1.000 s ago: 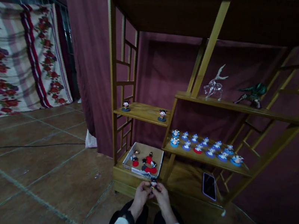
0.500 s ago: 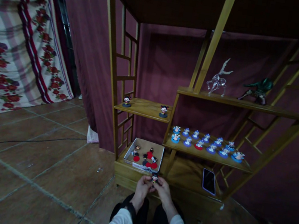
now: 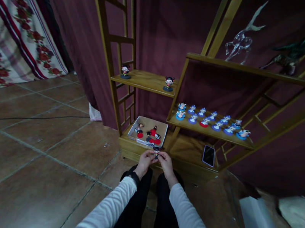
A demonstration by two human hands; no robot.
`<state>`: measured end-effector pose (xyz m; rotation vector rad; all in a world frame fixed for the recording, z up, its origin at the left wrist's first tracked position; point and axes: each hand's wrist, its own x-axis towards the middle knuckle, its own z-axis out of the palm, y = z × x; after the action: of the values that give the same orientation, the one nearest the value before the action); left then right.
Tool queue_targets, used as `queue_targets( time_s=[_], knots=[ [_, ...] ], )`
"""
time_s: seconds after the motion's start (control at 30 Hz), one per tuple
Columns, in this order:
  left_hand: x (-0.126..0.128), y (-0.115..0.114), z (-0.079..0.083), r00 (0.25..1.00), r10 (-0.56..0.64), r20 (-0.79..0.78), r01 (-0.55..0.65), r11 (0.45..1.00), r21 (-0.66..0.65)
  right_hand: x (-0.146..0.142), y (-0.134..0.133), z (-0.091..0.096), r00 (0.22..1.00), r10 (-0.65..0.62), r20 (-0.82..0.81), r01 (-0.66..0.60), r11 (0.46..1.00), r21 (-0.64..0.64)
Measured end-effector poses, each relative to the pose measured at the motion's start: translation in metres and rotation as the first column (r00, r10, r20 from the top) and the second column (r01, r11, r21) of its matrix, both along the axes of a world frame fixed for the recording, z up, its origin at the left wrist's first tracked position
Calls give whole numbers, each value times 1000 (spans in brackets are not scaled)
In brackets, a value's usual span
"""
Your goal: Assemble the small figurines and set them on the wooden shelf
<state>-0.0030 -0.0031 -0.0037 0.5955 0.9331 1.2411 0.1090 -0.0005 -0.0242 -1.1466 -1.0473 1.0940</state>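
- Two bare hands, yours, are meeting in the lower middle of the view, just in front of a wooden display unit (image 3: pixel 131 154).
- Your left hand (image 3: pixel 145 161) is gripping a small black-haired figurine (image 3: pixel 157 151) from the left; a dark band (image 3: pixel 135 178) is circling that wrist.
- Your right hand (image 3: pixel 166 163) is holding the figurine from the right, so each grip is narrow, with fingers closing on its lower part.
- The figurine is being held upright by the near edge of a shallow open box (image 3: pixel 161 126); whether it is touching that edge, you cannot tell.
- Inside the box, several figures in red and black are lying about, with a red disc (image 3: pixel 140 135) among them.
- On the small shelf (image 3: pixel 146 81) above the box, two similar figurines are standing well apart, one at the left end (image 3: pixel 124 72) and one at the right (image 3: pixel 169 82).
- On the shelf to the right, twelve little figures (image 3: pixel 217 126) are standing in two rows, one on a red base.
- Below those, a phone (image 3: pixel 208 155) is lying flat.
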Motion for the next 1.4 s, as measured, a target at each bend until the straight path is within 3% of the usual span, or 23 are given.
queue_targets(
  time_s=[0.33, 0.73, 1.03, 1.4],
  knots=[
    [3, 4, -4, 999, 13, -34, -14, 999, -35, 0, 9, -15, 998, -59, 36, 60, 998, -20],
    [2, 8, -6, 999, -16, 46, 21, 994, -110, 0, 8, -12, 992, -124, 28, 125, 991, -44],
    [-3, 7, -9, 996, -37, 79, 44, 995, -88, 0, -1, -4, 988, 5, -151, -8, 1000, -13],
    [-2, 10, -10, 999, -25, 31, 28, 996, -82, 4, -5, 1, 972, 30, -235, -49, 996, -76]
  ],
)
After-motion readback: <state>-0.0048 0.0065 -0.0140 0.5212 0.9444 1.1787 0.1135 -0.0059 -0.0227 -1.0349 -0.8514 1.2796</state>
